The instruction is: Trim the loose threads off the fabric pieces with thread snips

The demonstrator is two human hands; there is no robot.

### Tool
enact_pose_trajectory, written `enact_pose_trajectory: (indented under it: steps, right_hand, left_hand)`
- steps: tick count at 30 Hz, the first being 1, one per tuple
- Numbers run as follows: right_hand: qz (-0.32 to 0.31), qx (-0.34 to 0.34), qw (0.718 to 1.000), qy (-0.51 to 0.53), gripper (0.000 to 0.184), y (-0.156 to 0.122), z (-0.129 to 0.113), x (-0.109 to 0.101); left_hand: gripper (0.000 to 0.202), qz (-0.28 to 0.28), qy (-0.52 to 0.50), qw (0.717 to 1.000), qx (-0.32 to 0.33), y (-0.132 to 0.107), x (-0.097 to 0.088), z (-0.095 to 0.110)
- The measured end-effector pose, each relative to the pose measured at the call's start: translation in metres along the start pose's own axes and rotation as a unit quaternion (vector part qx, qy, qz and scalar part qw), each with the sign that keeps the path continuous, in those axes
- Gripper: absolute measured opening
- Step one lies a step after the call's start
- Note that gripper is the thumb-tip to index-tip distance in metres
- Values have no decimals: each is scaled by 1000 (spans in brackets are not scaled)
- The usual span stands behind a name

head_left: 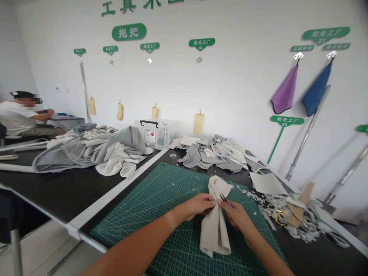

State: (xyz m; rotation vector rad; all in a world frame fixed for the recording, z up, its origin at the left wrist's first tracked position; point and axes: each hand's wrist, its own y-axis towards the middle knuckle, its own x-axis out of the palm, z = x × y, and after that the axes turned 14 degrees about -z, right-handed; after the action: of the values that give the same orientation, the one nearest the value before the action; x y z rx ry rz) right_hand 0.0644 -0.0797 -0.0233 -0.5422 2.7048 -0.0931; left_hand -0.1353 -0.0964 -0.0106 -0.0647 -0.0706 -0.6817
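Note:
A piece of light grey cloth (214, 234) is gathered at its middle above the green cutting mat (138, 207), its lower part hanging in folds. At the gathered spot my left hand (202, 204) pinches the cloth from the left, fingers closed. My right hand (235, 214) is closed around small thread snips (224, 198), whose two pointed blades stick out up and to the left. Its fingertips meet the cloth at the gather, close to my left fingertips. The snips' handles are mostly hidden in my right hand.
Grey cloth scraps (215, 153) lie piled behind the mat. To the right are shredded trimmings (304, 230) and gold-handled scissors (278, 216). A larger cloth heap (94, 147) and a clear plastic box (161, 134) stand further back. A person (17, 115) sits far left.

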Motion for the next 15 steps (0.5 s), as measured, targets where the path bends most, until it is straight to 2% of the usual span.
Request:
enact_pose_trajectory:
  steps: [4,8,12,15]
  right_hand:
    - [2,-37,999,-11,46,-1,6,-2]
    - [24,-60,998,17,42,-4,2,-3]
    - [75,-63,992,75,42,-9,-8,-6]
    - [107,-60,985,121,42,-14,-14,-8]
  left_hand:
    - [43,7,-37,999,37,0,3,-3]
    - [48,72,-36,995,61,5,-3,-6]
    - [47,156,-39,986,40,7,-14,-6]
    - [53,182,-76,980,9,5,-22,-5]
